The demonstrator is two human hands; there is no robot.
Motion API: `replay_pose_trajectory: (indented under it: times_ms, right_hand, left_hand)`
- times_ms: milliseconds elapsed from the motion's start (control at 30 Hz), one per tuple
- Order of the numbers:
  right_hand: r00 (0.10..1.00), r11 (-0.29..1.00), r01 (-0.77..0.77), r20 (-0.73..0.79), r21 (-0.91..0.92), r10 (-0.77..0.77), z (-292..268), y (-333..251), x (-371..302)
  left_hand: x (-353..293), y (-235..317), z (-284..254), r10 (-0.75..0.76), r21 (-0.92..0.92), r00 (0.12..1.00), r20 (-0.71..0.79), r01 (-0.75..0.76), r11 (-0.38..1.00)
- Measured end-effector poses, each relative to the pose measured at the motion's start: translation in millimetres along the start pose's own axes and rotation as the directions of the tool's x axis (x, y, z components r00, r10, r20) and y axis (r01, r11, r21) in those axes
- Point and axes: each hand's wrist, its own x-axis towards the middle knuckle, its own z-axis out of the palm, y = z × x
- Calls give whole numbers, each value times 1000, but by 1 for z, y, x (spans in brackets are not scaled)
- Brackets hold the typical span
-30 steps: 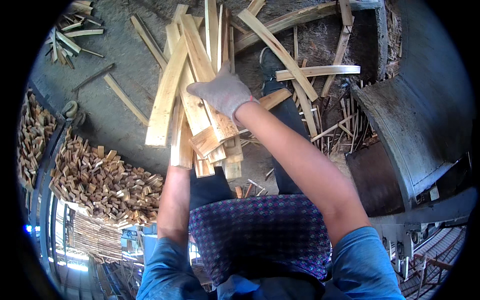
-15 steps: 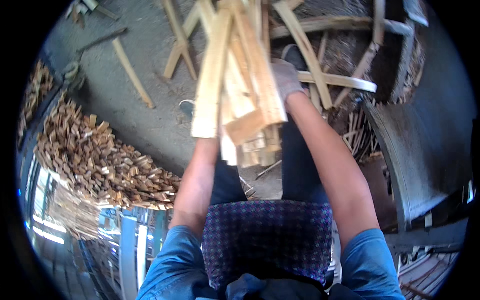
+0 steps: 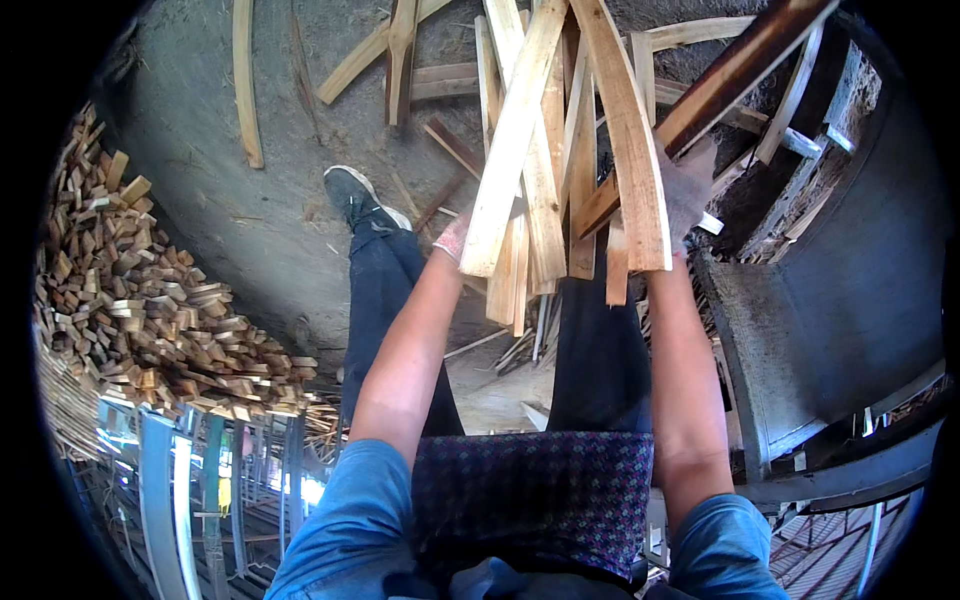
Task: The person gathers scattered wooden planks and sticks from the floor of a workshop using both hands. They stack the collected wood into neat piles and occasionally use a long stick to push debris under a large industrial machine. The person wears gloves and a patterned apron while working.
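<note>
A loose bundle of long pale wooden strips (image 3: 530,150) hangs between my two arms, fanned out with the near ends toward me. On its left side my left hand (image 3: 455,236), in a light knitted glove, is closed round the strips; its fingers are mostly hidden behind them. My right hand (image 3: 688,190), in a greyish glove, grips the right side, with its fingers partly covered by a curved strip (image 3: 630,140). A dark-edged, brown strip (image 3: 740,75) slants past the right hand to the upper right.
A large stack of cut wood pieces (image 3: 150,290) fills the left side. Single strips (image 3: 246,90) lie on the concrete floor ahead. To the right stands a curved dark metal sheet (image 3: 800,340). My shoe (image 3: 355,200) is beside the bundle, and thin sticks (image 3: 530,335) lie below it.
The bundle has fanned out and shifted slightly right in view. My hands are farther apart. My left leg now shows stretched out to the left, and a dark-edged strip shows by my right hand.
</note>
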Motion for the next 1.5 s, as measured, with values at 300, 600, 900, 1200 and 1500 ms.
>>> replay_pose_trajectory:
  times_ms: [300, 600, 900, 1200, 1500]
  right_hand:
    - [865, 867, 498, -80, 18, -496, -52, -54, 41]
    - [602, 676, 735, 509, -53, -615, -11, -126, -12]
    - [870, 860, 401, 163, 317, -466, 37, -123, 23]
    - [612, 463, -776, 691, 429, 385, 83, 6, 52]
    - [689, 495, -706, 653, 507, 313, 2, 97, -12]
  left_hand:
    - [-4, 8, 12, 94, 8, 985, 145, -96, 995]
    - [3, 18, 39, 200, 3, 961, 192, -205, 979]
    - [14, 23, 39, 239, 1, 952, 193, -244, 970]
    - [15, 7, 27, 267, 26, 949, 169, -275, 961]
    - [24, 2, -16, 375, 34, 913, 162, -385, 922]
